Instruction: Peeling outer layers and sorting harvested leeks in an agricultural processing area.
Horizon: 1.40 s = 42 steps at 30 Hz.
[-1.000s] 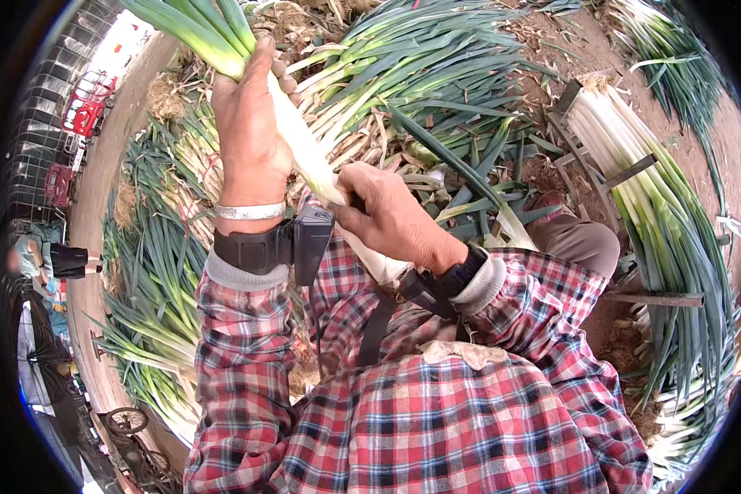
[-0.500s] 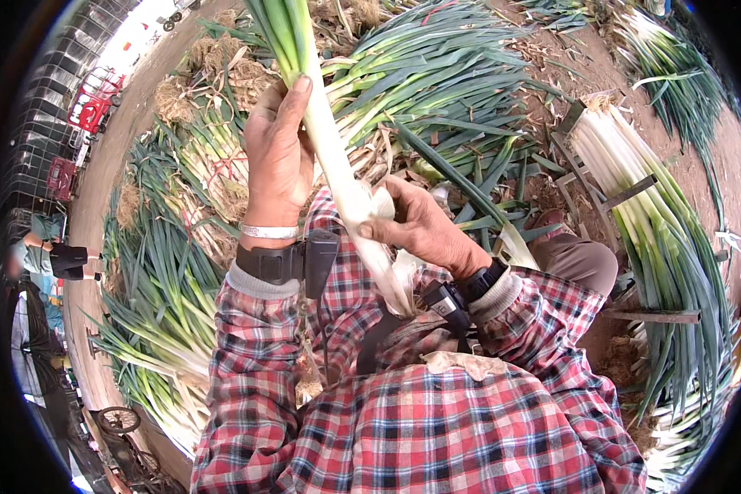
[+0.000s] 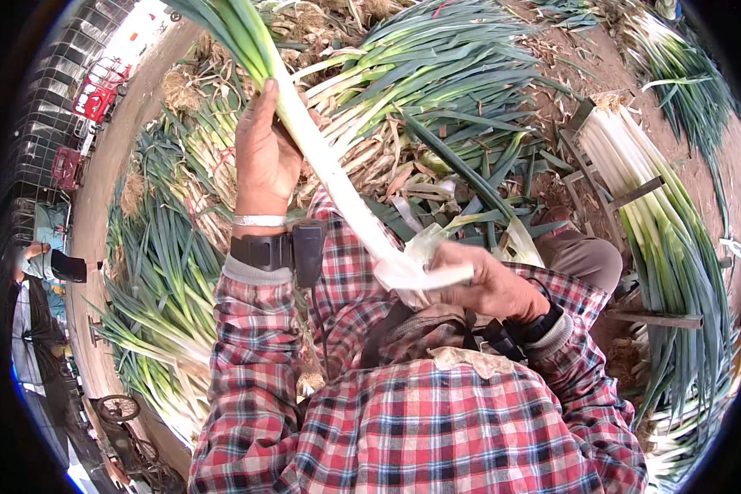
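My left hand [image 3: 267,148] is closed around the upper white shaft of a long, thick green onion [image 3: 329,165]. The onion slants from the green leaves at the upper left down to my lap. Beside its lower end, my right hand [image 3: 490,284] is closed on a strip of pale outer skin [image 3: 440,276], partly peeled away from the shaft. More loose skin hangs by the right fingers. The root end is partly hidden by the skin and the hand.
A large pile of green onions [image 3: 445,66] lies ahead. Bundles [image 3: 169,272] lie on the left. At right, a rack [image 3: 654,319] holds a stack of cleaned green onions [image 3: 659,206]. Further left are a bicycle [image 3: 118,408], a red cart [image 3: 97,99] and another person [image 3: 39,262].
My right hand has moved right and down, pulling a strip of outer skin off the onion's lower shaft. The onion's leafy top has tilted further left.
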Motion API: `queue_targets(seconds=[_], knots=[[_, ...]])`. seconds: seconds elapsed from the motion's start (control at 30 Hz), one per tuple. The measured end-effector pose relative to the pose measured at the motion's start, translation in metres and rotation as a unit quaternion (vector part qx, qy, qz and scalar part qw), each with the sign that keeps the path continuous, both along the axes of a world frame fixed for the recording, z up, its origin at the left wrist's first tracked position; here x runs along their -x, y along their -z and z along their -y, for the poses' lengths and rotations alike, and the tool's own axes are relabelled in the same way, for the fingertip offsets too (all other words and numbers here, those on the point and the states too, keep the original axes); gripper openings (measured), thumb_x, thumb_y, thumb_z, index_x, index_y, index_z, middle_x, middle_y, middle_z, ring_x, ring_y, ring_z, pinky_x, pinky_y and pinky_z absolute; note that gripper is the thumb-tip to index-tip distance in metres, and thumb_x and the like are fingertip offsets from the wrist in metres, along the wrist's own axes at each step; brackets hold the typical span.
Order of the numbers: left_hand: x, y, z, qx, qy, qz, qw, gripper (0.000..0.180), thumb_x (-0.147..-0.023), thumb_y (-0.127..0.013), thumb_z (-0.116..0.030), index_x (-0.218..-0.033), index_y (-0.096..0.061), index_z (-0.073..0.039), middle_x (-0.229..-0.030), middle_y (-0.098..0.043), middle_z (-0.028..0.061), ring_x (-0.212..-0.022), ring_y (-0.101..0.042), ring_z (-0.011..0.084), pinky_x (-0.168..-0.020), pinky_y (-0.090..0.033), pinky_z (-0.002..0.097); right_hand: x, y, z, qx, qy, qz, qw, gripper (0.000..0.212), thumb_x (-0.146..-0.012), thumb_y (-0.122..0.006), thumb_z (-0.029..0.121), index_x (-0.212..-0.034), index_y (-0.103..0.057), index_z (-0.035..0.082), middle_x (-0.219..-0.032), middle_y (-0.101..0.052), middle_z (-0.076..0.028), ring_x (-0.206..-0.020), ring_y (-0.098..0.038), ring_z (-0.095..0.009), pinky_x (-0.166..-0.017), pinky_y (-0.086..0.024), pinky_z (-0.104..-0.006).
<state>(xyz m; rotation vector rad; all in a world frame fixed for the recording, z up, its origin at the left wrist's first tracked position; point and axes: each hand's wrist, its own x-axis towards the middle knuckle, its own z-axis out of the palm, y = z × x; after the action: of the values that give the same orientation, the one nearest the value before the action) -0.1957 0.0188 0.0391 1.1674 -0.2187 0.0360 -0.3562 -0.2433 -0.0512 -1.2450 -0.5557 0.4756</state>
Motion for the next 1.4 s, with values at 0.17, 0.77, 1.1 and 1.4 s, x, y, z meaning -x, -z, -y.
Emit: queue_targets(seconds=[0.17, 0.77, 1.1, 1.4], knots=[[0.003, -0.004, 0.030, 0.013, -0.052, 0.009, 0.999, 0.038, -0.100, -0.056, -0.039, -0.111, -0.054, -0.003, -0.096, -0.064, 0.0107, -0.083, -0.064, 0.0203, -0.070, -0.057, 0.0356, -0.028, -0.010, -0.028, -0.170, 0.089, -0.090, 0.977, 0.034, -0.093, -0.066, 0.015, -0.122, -0.053, 0.001, -0.097, -0.066, -0.008, -0.091, -0.065, -0.015, -0.081, -0.051, -0.0296], [-0.065, -0.038, -0.233, -0.156, -0.517, 0.042, 0.841, 0.032, -0.094, -0.062, -0.025, -0.099, -0.057, 0.006, -0.079, -0.060, 0.0125, -0.062, -0.062, 0.0244, -0.056, -0.054, 0.0392, 0.089, 0.018, 0.112, 0.198, 0.206, -0.262, 0.922, 0.031, -0.078, -0.074, 0.005, -0.104, -0.058, 0.000, -0.086, -0.059, 0.002, -0.076, -0.054, -0.006, -0.068, -0.045, -0.0249], [-0.028, -0.063, -0.047, -0.035, -0.263, 0.033, 0.964, 0.021, -0.088, -0.074, -0.021, -0.097, -0.062, -0.006, -0.075, -0.058, 0.0009, -0.061, -0.056, 0.0135, -0.053, -0.045, 0.0305, -0.052, -0.041, -0.056, 0.213, 0.286, 0.306, 0.883, 0.029, -0.086, -0.069, 0.015, -0.110, -0.060, 0.001, -0.094, -0.061, -0.017, -0.089, -0.062, -0.035, -0.075, -0.051, -0.0400], [0.028, -0.073, -0.045, 0.088, -0.001, 0.121, 0.989, 0.024, -0.100, -0.057, -0.020, -0.120, -0.054, -0.007, -0.078, -0.050, -0.0006, -0.070, -0.046, 0.0110, -0.066, -0.040, 0.0293, -0.064, -0.022, -0.111, 0.238, 0.311, 0.396, 0.830, 0.020, -0.087, -0.065, 0.019, -0.099, -0.061, 0.003, -0.088, -0.059, -0.014, -0.084, -0.061, -0.032, -0.075, -0.050, -0.0411]])
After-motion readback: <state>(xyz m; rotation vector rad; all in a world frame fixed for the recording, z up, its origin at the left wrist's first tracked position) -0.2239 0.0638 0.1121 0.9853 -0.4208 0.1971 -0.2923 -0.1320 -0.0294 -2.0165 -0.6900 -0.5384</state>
